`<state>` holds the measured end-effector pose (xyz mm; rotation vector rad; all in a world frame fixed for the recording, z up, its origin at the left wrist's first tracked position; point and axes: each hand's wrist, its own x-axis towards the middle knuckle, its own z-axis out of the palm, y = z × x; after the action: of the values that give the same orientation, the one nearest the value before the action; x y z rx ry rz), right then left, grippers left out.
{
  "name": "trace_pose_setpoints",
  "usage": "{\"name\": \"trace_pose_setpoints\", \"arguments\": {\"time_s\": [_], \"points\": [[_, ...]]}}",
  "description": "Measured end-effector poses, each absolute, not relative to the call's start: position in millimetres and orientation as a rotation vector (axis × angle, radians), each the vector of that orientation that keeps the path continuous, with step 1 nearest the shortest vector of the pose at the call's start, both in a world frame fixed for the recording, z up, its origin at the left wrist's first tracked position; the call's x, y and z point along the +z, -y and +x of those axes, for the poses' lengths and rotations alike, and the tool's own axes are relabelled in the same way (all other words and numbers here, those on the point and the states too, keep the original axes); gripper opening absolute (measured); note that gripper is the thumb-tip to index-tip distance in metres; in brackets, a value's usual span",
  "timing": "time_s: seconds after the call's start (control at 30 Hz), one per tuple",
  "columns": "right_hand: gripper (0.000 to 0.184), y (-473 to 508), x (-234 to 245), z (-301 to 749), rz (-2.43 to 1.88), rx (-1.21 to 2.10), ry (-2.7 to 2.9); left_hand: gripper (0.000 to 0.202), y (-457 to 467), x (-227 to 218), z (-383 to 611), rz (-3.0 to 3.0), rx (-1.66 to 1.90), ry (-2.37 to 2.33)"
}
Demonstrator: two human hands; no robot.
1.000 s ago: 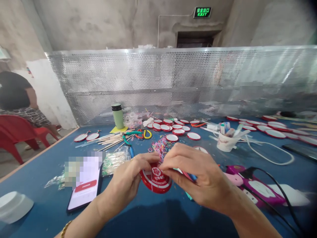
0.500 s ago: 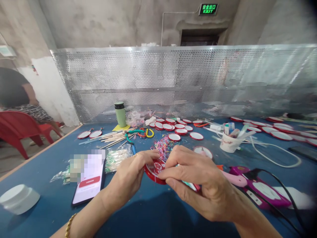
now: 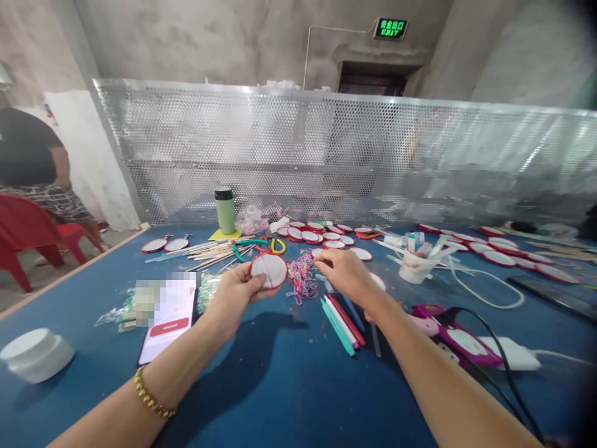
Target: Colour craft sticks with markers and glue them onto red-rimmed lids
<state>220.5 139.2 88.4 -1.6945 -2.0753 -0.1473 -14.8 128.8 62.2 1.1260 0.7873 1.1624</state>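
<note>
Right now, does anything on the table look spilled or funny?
Maybe the colourful bands: they lie in a loose, tangled heap straight on the blue table, between the round disc in the left hand and the right hand, so they look spilled.

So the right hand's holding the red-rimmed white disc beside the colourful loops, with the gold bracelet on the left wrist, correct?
Not quite: the head view shows the left hand holding the red-rimmed white disc beside the colourful loops. The gold bracelet is indeed where you said.
</note>
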Motion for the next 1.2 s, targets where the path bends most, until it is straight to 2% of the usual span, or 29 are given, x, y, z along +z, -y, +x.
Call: {"name": "trace_pose_setpoints", "arguments": {"time_s": [0.33, 0.47, 0.9, 1.2], "points": [[0.017, -162.7, 73.0, 212.2, -1.988, -0.212, 2.254, 0.022, -118.7, 56.0, -9.8, 1.049, 1.027, -0.867], [0.015, -158.5, 67.3, 210.6, -1.988, -0.245, 2.338, 0.024, -118.3, 55.2, -7.7, 1.03, 1.004, -0.856], [0.026, -155.2, 70.3, 218.2, -2.028, -0.363, 2.325, 0.018, -119.0, 53.3, -4.7, 1.058, 0.945, -0.922], [0.019, -149.5, 67.8, 206.5, -2.023, -0.368, 2.36, 0.015, -117.6, 53.7, -3.8, 1.077, 0.948, -0.931]]}}
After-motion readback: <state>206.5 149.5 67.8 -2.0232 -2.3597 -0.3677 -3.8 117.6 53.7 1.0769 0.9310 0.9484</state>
